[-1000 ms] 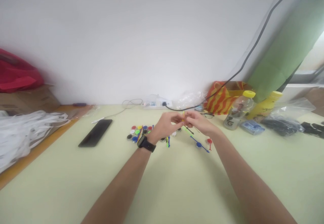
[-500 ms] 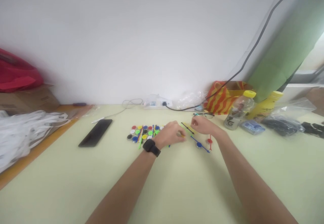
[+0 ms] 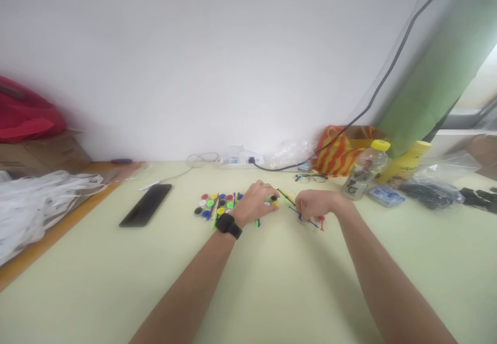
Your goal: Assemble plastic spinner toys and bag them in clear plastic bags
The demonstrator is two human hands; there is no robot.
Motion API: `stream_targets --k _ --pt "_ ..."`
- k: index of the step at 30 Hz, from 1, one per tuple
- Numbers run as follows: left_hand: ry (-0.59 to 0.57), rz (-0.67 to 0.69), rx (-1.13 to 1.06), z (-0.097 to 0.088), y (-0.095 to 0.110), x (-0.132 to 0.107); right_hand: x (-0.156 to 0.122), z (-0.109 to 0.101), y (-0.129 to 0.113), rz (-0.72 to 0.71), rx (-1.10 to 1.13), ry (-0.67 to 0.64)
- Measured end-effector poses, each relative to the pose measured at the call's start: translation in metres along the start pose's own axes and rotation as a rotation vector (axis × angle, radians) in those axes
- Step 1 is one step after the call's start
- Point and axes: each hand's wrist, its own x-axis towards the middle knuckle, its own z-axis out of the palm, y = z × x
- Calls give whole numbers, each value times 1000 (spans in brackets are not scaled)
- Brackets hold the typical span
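My left hand (image 3: 254, 202), with a black watch on its wrist, hovers over the right end of a group of small coloured discs (image 3: 220, 211). Its thumb and fingers are apart, around a few discs (image 3: 274, 198) at the fingertips. Thin plastic arrows (image 3: 215, 206) lie among the discs. My right hand (image 3: 311, 203) is closed, fingertips pointing down over a blue arrow (image 3: 313, 224) whose middle it covers. What its fingers grip is hidden. Close by are a red arrow with a disc (image 3: 321, 220) and a dark and yellow arrow (image 3: 286, 197).
A black phone (image 3: 146, 205) lies to the left, beyond it white straps (image 3: 42, 204). Along the wall are a power strip (image 3: 236, 160), glasses (image 3: 311, 177) and a striped bag (image 3: 336, 152). Two bottles with yellow caps, one clear (image 3: 365, 170), one yellow (image 3: 406, 165), stand right.
My right hand has come down toward me onto the blue arrow, covering its middle. My left hand has shifted slightly left and its fingers have spread over the discs.
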Motion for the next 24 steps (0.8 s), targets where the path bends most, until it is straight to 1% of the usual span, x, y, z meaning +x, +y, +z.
stream_targets --k 2,4,5,7,9,11,13,16,18,19,21,24 --pt "43 -23 -46 -6 3 0 -3 -3 -3 -72 81 113" --pt "110 -55 -134 -14 8 2 -5 -5 -7 -178 239 220" --pt "137 -72 -192 -18 11 3 -5 -6 -9 -234 332 250" --pt "137 -85 -321 -28 18 6 -6 -5 -15 -333 508 269" --pt "121 -39 -453 -34 26 8 -5 -3 -21 -412 634 285" --pt "129 6 -540 -38 30 10 -3 0 -26 -459 717 318" --pt "137 25 -573 -38 31 11 0 3 -29 -472 760 343" --pt "143 -5 -535 -36 29 9 7 8 -29 -461 732 345" --pt "115 -45 -502 -34 26 7 13 11 -26 -426 674 376" --pt "79 -60 -495 -34 25 6 17 12 -23 -393 624 404" --pt "-32 -70 -487 -33 24 4 24 14 -17 -307 459 456" --pt "-222 -30 -407 -31 25 2 31 13 -8 -208 218 456"
